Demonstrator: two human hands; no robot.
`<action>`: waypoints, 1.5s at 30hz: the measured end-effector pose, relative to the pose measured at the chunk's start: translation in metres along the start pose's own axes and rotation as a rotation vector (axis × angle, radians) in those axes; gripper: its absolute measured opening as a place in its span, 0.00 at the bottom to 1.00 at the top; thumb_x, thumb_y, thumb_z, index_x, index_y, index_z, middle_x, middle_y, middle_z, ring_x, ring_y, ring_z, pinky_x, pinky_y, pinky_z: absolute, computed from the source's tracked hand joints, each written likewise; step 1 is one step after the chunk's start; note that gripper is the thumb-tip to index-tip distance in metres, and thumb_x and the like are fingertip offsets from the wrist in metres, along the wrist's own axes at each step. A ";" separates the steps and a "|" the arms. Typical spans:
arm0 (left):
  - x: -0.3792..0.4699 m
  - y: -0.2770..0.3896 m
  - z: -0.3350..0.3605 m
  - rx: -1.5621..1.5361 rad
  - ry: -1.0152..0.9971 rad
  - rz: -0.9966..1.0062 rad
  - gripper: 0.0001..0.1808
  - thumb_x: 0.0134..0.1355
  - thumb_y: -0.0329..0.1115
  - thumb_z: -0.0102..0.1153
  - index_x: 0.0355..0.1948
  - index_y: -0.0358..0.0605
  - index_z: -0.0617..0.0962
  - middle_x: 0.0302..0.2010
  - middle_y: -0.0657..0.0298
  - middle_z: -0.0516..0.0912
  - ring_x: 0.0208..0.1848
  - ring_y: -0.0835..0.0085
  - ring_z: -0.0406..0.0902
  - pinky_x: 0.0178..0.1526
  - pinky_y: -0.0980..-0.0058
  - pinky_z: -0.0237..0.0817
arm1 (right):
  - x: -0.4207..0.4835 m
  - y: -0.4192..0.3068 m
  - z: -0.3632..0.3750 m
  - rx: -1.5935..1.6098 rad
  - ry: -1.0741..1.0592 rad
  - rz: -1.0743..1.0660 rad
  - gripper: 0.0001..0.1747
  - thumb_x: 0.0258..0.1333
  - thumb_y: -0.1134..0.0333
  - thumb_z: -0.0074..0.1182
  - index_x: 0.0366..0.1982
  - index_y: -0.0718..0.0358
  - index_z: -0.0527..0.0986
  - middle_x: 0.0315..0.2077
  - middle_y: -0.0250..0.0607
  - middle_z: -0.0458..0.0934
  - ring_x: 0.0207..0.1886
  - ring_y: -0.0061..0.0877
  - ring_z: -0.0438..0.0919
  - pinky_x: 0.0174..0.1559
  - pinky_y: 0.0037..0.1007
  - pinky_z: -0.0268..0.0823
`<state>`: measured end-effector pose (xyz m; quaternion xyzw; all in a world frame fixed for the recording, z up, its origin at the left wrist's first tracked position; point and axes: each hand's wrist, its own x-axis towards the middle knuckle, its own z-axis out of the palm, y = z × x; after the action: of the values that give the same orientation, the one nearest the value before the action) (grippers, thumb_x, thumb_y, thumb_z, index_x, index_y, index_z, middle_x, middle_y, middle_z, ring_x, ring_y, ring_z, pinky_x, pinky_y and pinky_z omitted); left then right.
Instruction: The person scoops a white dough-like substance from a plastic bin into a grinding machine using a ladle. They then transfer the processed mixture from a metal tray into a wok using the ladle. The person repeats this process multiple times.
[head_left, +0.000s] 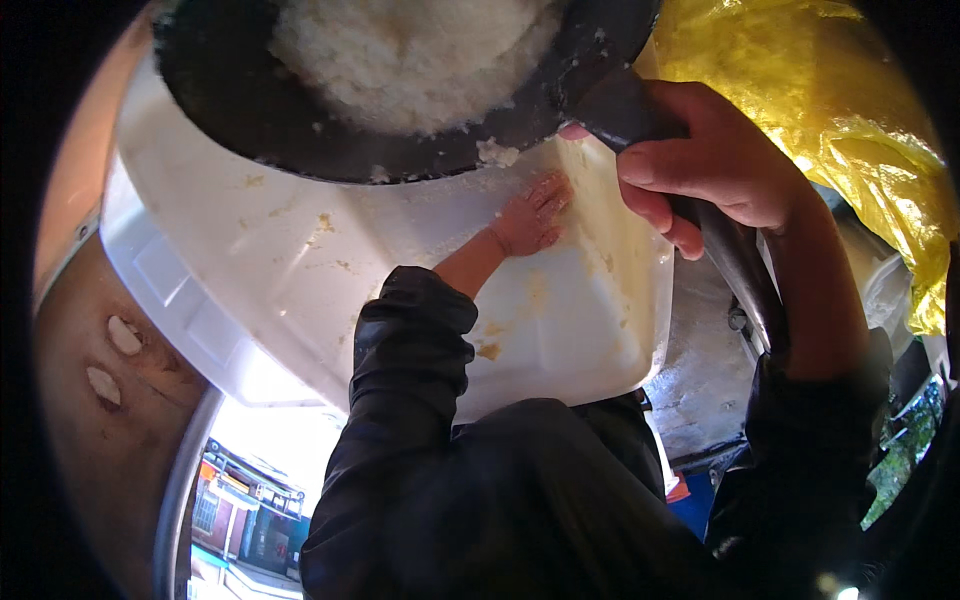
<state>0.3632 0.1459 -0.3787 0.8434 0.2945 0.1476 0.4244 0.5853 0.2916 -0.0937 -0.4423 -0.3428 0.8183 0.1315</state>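
Observation:
My right hand (720, 157) grips the dark handle (637, 112) of a black pan (225, 90). In the pan lies a heap of pale, crumbly, mashed-looking food (420, 67), perhaps rice or dough. Small clumps cling to the pan's rim. Below it is a large white plastic tub (420, 330), with yellowish residue smeared on its inner surfaces. My left hand (532, 214) reaches into this tub and touches its inner surface near the right side. Its fingers are slightly apart, with pale residue on them; no object shows in the hand.
A yellow plastic sheet or bag (825, 90) hangs at the upper right. On the left is a brown surface (97, 465) with two pale oval patches (124, 336). Grey metal (697, 360) lies right of the tub. A bright opening at the lower left shows buildings outside.

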 end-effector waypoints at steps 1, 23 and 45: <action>-0.002 -0.003 0.009 -0.068 0.054 0.014 0.29 0.54 0.36 0.52 0.57 0.42 0.65 0.61 0.51 0.61 0.62 0.51 0.59 0.63 0.58 0.50 | 0.003 0.002 -0.001 0.012 0.000 -0.016 0.10 0.49 0.67 0.50 0.25 0.68 0.69 0.15 0.38 0.71 0.11 0.20 0.68 0.16 0.22 0.62; -0.005 0.080 0.004 -1.713 -0.315 -1.294 0.17 0.63 0.37 0.43 0.47 0.37 0.74 0.42 0.55 0.80 0.40 0.67 0.78 0.46 0.67 0.69 | -0.001 -0.009 0.011 -0.037 0.060 0.042 0.13 0.52 0.62 0.51 0.26 0.66 0.69 0.17 0.35 0.71 0.12 0.19 0.68 0.16 0.22 0.60; 0.009 0.287 -0.356 -0.034 0.323 -0.303 0.20 0.58 0.38 0.53 0.51 0.41 0.73 0.55 0.52 0.71 0.58 0.54 0.66 0.59 0.63 0.57 | -0.105 -0.004 0.183 0.491 -0.017 0.240 0.20 0.51 0.66 0.49 0.48 0.64 0.65 0.17 0.33 0.68 0.13 0.19 0.69 0.17 0.22 0.66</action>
<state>0.2994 0.2416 0.0635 0.7477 0.4795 0.2202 0.4031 0.4961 0.1590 0.0444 -0.4276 -0.0801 0.8904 0.1339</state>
